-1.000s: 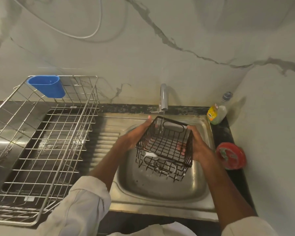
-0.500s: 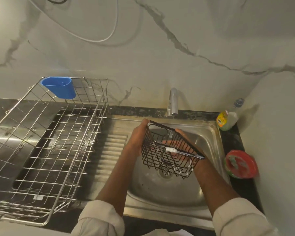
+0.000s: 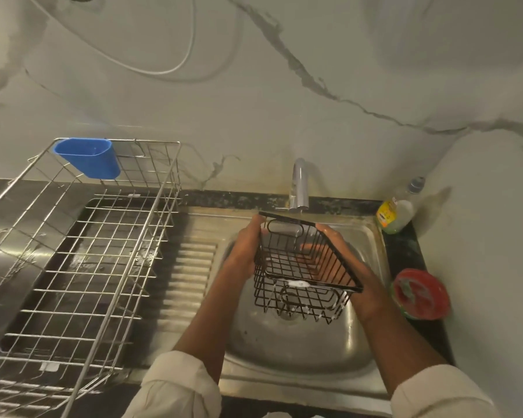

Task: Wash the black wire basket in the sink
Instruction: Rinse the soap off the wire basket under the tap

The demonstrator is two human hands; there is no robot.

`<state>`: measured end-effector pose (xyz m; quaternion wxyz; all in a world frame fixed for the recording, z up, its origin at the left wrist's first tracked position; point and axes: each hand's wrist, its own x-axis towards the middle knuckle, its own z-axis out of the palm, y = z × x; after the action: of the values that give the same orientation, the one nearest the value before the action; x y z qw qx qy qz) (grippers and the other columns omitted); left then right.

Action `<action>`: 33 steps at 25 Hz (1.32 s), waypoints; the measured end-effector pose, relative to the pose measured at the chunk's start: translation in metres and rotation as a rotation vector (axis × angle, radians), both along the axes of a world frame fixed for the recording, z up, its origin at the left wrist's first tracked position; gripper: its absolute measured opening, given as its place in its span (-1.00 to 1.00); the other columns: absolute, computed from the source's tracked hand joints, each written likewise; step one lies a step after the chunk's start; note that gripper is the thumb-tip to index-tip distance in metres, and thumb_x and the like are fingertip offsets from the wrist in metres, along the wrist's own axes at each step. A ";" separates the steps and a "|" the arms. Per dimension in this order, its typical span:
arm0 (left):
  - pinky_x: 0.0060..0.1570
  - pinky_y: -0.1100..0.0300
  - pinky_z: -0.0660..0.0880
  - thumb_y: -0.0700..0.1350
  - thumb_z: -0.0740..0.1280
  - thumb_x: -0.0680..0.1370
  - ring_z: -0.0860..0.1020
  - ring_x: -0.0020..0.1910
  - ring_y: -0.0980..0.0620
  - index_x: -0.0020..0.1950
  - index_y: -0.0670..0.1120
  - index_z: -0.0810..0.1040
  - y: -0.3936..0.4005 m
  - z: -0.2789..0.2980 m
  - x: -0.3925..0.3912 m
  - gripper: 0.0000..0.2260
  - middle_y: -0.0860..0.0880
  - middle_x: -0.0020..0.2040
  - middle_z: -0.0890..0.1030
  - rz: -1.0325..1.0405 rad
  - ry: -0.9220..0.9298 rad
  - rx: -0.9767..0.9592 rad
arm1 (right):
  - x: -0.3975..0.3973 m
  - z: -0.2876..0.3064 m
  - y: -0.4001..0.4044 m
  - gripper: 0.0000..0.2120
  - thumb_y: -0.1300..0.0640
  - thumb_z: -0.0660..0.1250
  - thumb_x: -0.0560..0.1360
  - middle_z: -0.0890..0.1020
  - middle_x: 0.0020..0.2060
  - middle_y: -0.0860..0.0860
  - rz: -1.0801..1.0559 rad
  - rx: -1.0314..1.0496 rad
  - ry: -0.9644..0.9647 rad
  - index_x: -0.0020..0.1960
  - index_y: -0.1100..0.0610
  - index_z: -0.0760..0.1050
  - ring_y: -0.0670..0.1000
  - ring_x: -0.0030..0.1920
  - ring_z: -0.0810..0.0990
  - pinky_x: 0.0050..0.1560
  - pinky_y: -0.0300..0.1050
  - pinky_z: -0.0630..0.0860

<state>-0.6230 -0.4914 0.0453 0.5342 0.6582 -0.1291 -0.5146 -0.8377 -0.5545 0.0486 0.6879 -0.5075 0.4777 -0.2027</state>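
Basket point(image 3: 302, 267) was up over the sink point(image 3: 372, 236), tilted, its far rim right under the tap point(image 3: 298, 188). Left hand point(image 3: 245, 254) pressed against its left wall with the fingers wrapped round the wire, as best I could tell; right hand point(image 3: 354, 279) cupped the right side, fingers curled under the rim and showing through the mesh. Both were clamped on it, nothing loose.

Trouble could have come from wet wire. A slick grip on thin bars might have let it twist out and clatter down into the bowl, and that top edge sat so close to the spout that a small lift would likely have knocked it. White suds or residue clung to the near wires, so I judged the rinse not finished; a careless tilt could have left that patch untouched. Whether water was running I could not tell.

Around it: a big steel rack point(image 3: 82, 254) stood on the drainboard to the left, well apart, with a blue cup point(image 3: 88, 158) hung on its far rim. On the dark counter point(image 3: 405, 251) to the right sat a soap bottle point(image 3: 397, 214) in the far corner and a red tub point(image 3: 420, 294) just beside the sink. A swing of the right elbow outward might have caught that tub. Nothing lay between the hands and the bowl.
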 end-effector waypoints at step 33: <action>-0.03 0.16 0.56 -0.43 0.23 0.54 0.70 0.04 -0.03 0.26 -0.10 0.75 0.007 -0.078 0.051 -0.55 -0.03 0.06 0.78 0.148 -0.788 0.155 | 0.060 -0.019 -0.048 -0.21 0.03 0.61 0.40 0.38 0.48 -0.10 0.541 -0.336 0.186 0.52 -0.17 0.31 -0.02 0.39 0.40 0.31 0.01 0.42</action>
<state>-0.5725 -0.4840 -0.0325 0.4282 0.8508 -0.2369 -0.1915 -0.7777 -0.6024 0.0299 0.5768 -0.7388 0.3461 -0.0415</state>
